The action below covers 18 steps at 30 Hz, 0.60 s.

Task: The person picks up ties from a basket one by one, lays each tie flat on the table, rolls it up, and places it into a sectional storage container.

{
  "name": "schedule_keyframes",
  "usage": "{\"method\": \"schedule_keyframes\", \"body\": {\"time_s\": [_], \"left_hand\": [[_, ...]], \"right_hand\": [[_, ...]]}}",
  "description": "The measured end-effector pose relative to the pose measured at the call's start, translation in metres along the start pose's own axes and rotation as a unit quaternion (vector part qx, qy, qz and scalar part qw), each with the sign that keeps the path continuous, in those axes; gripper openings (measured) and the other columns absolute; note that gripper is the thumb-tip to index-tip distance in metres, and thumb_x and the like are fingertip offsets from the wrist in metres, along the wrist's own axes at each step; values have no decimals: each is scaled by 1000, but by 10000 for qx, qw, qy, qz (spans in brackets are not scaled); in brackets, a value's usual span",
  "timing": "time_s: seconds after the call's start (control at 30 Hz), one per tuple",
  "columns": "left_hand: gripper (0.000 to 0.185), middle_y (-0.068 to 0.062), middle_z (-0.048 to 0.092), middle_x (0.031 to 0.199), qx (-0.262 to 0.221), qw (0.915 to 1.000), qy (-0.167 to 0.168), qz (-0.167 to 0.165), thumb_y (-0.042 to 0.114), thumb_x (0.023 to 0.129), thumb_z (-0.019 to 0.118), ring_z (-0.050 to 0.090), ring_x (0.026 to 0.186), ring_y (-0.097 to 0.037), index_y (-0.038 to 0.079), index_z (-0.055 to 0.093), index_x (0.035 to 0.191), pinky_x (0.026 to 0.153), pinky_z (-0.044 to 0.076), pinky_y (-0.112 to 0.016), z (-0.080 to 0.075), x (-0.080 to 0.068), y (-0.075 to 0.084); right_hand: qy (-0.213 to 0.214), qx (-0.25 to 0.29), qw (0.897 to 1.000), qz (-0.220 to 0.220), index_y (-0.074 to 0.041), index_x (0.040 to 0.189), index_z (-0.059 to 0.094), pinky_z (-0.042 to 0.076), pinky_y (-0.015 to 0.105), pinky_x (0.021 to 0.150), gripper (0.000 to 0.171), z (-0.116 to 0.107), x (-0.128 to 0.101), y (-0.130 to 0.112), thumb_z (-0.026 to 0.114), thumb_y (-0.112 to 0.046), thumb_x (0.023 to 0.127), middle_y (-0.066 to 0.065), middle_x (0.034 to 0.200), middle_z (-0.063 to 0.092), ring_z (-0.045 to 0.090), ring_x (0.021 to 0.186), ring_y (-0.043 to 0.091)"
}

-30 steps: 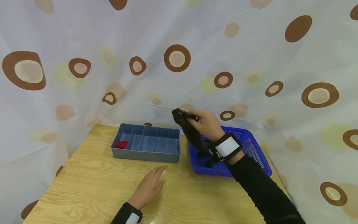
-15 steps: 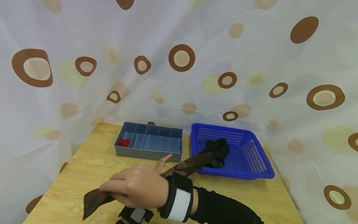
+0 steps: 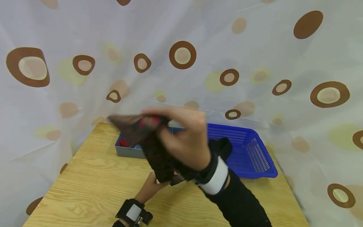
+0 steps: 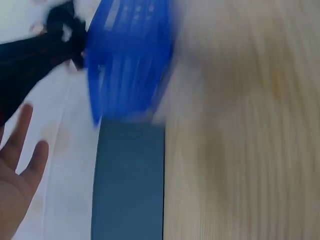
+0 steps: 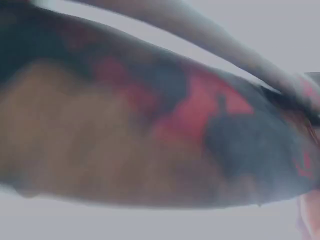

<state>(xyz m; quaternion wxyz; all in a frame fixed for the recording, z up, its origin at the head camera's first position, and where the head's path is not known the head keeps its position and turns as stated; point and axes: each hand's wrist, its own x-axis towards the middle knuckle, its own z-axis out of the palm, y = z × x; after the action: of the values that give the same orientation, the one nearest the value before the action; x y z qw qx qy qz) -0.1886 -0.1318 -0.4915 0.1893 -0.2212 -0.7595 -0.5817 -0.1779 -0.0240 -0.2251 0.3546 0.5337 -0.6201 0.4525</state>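
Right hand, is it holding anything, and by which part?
The right hand pinches the dark red-patterned cloth near its upper end; the rest hangs down.

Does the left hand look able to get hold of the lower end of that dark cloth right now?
Probably yes. The left hand is open, just beneath the hanging end of the dark cloth that the right hand holds up; nothing lies between them.

Wooden table [image 3: 85, 186], grey divided tray [image 3: 129, 152], spotted curtain [image 3: 255, 47]
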Motion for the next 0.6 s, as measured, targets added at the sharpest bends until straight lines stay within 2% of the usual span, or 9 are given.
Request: {"method": "schedule_keyframes", "body": {"time_s": [0.03, 0.07, 0.1, 0.17, 0.27, 0.37, 0.43, 0.5, 0.6], "left_hand": [[21, -6, 67, 95, -663, 9940, -699, -516, 0, 86, 62, 55, 91, 5, -6, 62, 106, 78, 48, -23, -7, -14, -32], [20, -4, 69, 93, -826, 9908, -680, -825, 2, 85, 64, 57, 88, 5, -5, 64, 104, 78, 48, -23, -19, -13, -34], [21, -4, 70, 97, -656, 9901, -645, -1060, 5, 86, 65, 58, 88, 4, -5, 65, 105, 78, 49, -23, -32, -13, -35], [20, -4, 69, 91, -228, 9874, -547, -1469, 8, 85, 67, 58, 79, 2, -3, 64, 101, 71, 48, -23, -59, -13, -38], [17, -5, 65, 82, 689, 9727, -427, -2176, 15, 84, 69, 55, 68, -4, 5, 63, 97, 63, 44, -23, -98, -16, -41], [10, -4, 58, 76, 1550, 9525, -361, -2596, 13, 85, 67, 47, 62, -11, 10, 60, 92, 57, 37, -25, -131, -22, -41], [10, -5, 56, 74, 1922, 9453, -255, -2622, 6, 84, 64, 46, 61, -13, 10, 60, 93, 55, 36, -26, -150, -26, -38], [12, -5, 56, 71, 2240, 9397, -213, -2575, 4, 84, 62, 46, 57, -13, 11, 60, 94, 53, 37, -26, -166, -28, -35], [13, -5, 56, 68, 2758, 9318, -237, -2349, 7, 85, 63, 47, 53, -13, 11, 60, 97, 50, 38, -27, -184, -27, -30]], "right_hand": [[590, 87, 9979, 241, 7, 86, 70, 48, 17, 59, 18, -14, 4, 10, 56, 12, 76, 7, 78, 71, 62, 64, 6], [1195, 186, 9914, 494, 9, 85, 69, 46, 18, 54, 17, -28, 7, 20, 55, 14, 76, 7, 75, 70, 60, 60, 7], [1743, 303, 9814, 751, 10, 84, 68, 46, 19, 53, 17, -42, 8, 29, 54, 16, 76, 6, 74, 70, 59, 58, 7], [2698, 582, 9542, 1152, 12, 82, 68, 46, 19, 51, 17, -71, 5, 48, 54, 19, 76, 5, 70, 68, 58, 53, 9], [3646, 882, 9121, 1651, 13, 81, 68, 50, 21, 51, 15, -112, -13, 69, 58, 21, 75, 8, 65, 67, 61, 51, 15], [4154, 956, 8806, 2071, 16, 82, 66, 52, 23, 49, 10, -146, -43, 86, 62, 20, 74, 12, 63, 65, 61, 49, 17], [4334, 853, 8648, 2387, 17, 84, 66, 51, 22, 46, 10, -163, -66, 94, 64, 19, 74, 13, 64, 66, 61, 48, 17], [4401, 540, 8555, 2673, 16, 83, 67, 50, 21, 44, 10, -176, -90, 100, 67, 17, 73, 11, 65, 68, 63, 49, 16], [4262, -105, 8490, 3121, 9, 82, 69, 49, 18, 44, 10, -189, -126, 104, 68, 14, 74, 5, 67, 70, 64, 50, 11]]}}
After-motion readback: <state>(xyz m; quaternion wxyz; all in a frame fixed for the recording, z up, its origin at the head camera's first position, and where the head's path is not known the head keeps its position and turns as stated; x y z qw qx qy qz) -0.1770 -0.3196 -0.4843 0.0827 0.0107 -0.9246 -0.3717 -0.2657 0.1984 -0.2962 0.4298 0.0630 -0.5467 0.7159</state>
